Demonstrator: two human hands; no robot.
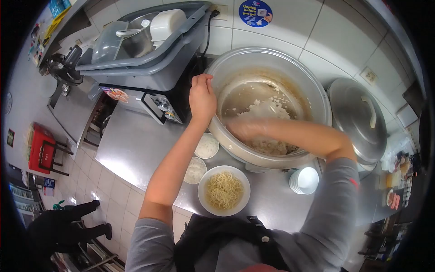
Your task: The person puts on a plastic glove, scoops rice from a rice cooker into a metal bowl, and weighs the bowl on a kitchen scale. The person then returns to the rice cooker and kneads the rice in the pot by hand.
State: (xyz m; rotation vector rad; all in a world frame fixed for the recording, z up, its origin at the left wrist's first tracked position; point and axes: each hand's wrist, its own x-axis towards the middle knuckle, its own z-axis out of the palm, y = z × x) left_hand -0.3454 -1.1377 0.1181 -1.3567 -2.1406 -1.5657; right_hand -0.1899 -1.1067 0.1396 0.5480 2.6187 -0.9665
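My left hand is closed over the near-left rim of a large metal rice pot. My right hand reaches down inside it, smeared by motion, so its fingers and anything in them cannot be made out. White cooked rice lies across the bottom and near side of the pot, with grains stuck to the wall. Just below the pot are two small bowls of rice, an upper bowl and a lower bowl. Nearest my body sits a white bowl of noodles.
Stacked small white cups stand right of the noodles. A large metal lid leans at the right. Grey tubs holding dishes rest on a microwave at the left. A person in dark clothes is at lower left, beyond the steel counter.
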